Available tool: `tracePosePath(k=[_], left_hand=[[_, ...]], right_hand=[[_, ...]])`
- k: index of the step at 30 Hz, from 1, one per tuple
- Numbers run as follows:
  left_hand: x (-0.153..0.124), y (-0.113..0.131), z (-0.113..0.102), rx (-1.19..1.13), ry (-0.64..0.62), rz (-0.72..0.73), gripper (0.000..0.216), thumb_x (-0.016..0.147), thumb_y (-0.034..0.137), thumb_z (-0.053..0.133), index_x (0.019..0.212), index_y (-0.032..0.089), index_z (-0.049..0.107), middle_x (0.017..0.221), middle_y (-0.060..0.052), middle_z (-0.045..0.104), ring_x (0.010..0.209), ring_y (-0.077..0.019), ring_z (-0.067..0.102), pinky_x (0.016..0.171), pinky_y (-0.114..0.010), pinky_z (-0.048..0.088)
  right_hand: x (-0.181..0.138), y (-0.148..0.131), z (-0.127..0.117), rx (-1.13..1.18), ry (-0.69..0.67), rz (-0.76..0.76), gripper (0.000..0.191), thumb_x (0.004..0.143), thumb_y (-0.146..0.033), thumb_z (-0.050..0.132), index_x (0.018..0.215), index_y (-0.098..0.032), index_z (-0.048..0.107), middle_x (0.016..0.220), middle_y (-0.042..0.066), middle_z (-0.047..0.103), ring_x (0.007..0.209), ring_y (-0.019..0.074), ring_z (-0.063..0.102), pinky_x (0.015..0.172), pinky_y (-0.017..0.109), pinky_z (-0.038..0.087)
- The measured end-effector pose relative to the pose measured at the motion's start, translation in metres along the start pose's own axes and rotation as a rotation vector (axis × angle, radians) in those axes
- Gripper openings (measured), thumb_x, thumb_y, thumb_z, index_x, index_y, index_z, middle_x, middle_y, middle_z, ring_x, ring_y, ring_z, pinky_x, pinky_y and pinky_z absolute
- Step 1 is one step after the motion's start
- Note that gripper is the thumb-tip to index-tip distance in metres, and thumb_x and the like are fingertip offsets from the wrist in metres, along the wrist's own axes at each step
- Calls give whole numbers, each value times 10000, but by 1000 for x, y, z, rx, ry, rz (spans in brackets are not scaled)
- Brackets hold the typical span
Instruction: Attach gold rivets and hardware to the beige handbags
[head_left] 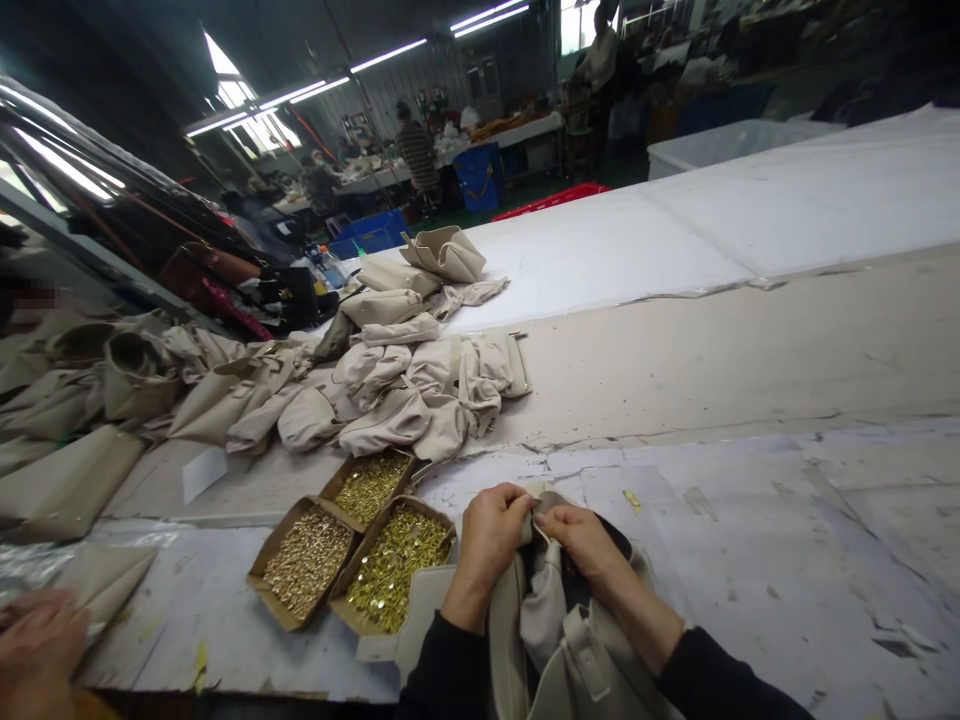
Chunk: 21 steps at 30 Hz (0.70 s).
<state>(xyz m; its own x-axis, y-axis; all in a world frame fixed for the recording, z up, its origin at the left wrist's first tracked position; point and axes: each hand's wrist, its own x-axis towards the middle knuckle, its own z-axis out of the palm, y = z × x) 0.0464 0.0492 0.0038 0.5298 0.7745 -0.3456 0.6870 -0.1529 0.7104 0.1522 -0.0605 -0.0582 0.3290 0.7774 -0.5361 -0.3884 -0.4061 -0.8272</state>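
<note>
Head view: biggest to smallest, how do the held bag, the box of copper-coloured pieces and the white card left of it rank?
Held bag
Box of copper-coloured pieces
White card
Nearness may enlarge the bag.

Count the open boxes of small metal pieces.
3: a left box, a back box, and a right box nearest the person's left hand. The heaped beige bags could hide more.

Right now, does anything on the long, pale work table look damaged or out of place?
Yes. The white, paper-like table covering is worn: its edge is ragged near the beige cloth bundles, and a dark, torn-looking patch shows at the picture's lower right. A small yellow scrap also lies loose near the right hand.
</note>
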Motion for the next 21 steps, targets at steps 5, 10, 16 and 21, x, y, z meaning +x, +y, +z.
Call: tracePosePath(k=[5, 10, 16, 21], left_hand=[[3, -5, 0, -19, -15, 7, 304, 820, 423, 579, 841, 206, 790, 857, -48, 802, 862, -238, 707, 795, -308, 475], [4, -6, -1, -38, -13, -9, 339, 817, 434, 573, 872, 192, 803, 881, -62, 810, 904, -261, 717, 832, -332, 486], [5, -3, 1, -63, -11, -2, 327, 805, 425, 584, 845, 181, 798, 848, -66, 807, 879, -267, 717, 828, -347, 494], [5, -1, 4, -18, 8, -13, 312, 806, 393, 574, 846, 174, 792, 861, -81, 805, 880, -269, 714, 840, -359, 489]], right_hand=[[3, -3, 2, -37, 42, -31, 489, 630, -639, 716, 532, -226, 473, 482, -62, 387, 490, 99, 316, 493, 277, 232], [3, -3, 6, -64, 88, -46, 446, 683, -550, 699, 525, -241, 419, 482, -76, 334, 501, 103, 291, 503, 281, 223], [6, -3, 6, -112, 115, -42, 415, 713, -458, 722, 514, -237, 434, 473, -77, 348, 482, 106, 312, 499, 283, 225], [8, -5, 4, -152, 99, -57, 377, 738, -394, 724, 514, -225, 473, 472, -74, 374, 484, 111, 336, 510, 284, 240]])
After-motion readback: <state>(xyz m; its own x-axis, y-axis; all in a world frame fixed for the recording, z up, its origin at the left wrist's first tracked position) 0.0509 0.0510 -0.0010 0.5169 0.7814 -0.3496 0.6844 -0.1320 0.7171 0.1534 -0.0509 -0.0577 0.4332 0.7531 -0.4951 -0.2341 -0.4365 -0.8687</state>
